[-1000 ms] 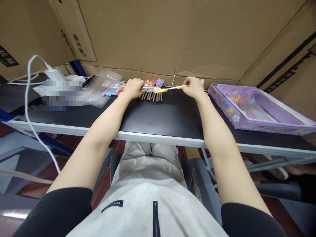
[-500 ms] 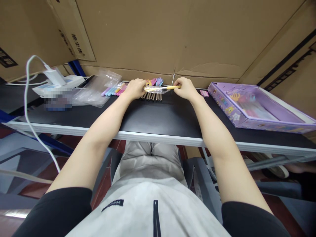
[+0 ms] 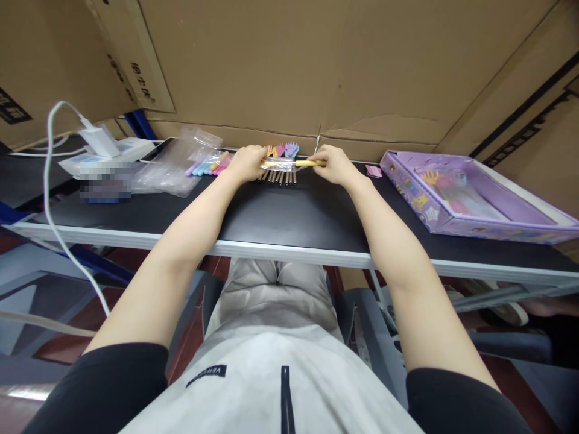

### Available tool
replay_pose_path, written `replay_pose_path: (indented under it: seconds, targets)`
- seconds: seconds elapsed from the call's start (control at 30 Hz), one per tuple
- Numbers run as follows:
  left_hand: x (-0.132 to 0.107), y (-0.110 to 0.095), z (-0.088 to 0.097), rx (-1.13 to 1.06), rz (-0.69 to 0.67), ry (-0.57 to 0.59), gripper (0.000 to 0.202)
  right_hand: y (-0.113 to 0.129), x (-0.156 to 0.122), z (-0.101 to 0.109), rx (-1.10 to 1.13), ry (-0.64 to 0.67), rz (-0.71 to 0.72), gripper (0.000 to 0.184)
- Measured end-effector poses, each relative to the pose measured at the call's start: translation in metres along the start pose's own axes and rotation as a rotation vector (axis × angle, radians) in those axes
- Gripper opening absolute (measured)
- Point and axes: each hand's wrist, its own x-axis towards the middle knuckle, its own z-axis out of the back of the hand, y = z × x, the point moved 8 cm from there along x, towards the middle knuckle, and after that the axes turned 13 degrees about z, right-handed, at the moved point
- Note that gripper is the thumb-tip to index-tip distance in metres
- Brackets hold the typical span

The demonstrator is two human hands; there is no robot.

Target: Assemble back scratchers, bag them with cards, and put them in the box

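Note:
My left hand is closed on a clear plastic sleeve above the table's far side. From the right end of the sleeve sticks out a slim yellow stick, pinched in the fingers of my right hand. Just behind and below the sleeve lies a row of thin metal rods with dark near ends. Small hand-shaped heads in orange, pink and purple show behind it. Left of my left hand are several pastel sticks, partly hidden by that hand.
Clear plastic bags lie on the black table at the left, near a white power strip with a plugged charger and cable. A purple open box stands right, beside a small pink card. Cardboard walls rise behind.
My right hand has moved slightly left with the yellow stick. The dark section seen before between the yellow part and the sleeve no longer shows. My left hand has stayed nearly still.

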Motion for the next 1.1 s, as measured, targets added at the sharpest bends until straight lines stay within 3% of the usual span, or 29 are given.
replay_pose_path:
  seconds: [0.4,0.67,0.87,1.1]
  targets:
    - [0.001,-0.001,0.001,-0.015,-0.016,-0.031,0.027,0.006,0.005,-0.01,0.056,-0.018,0.079,0.035]
    - [-0.005,-0.02,0.006,-0.062,-0.095,-0.026,0.028,0.025,0.007,-0.014,0.165,-0.037,0.062,0.042]
    - [-0.001,-0.009,0.004,-0.081,-0.049,-0.036,0.029,0.008,0.003,-0.009,0.253,-0.049,-0.037,0.041]
    - [0.003,0.007,0.002,-0.067,0.008,-0.038,0.025,-0.015,-0.003,-0.009,0.441,-0.101,-0.151,0.023]
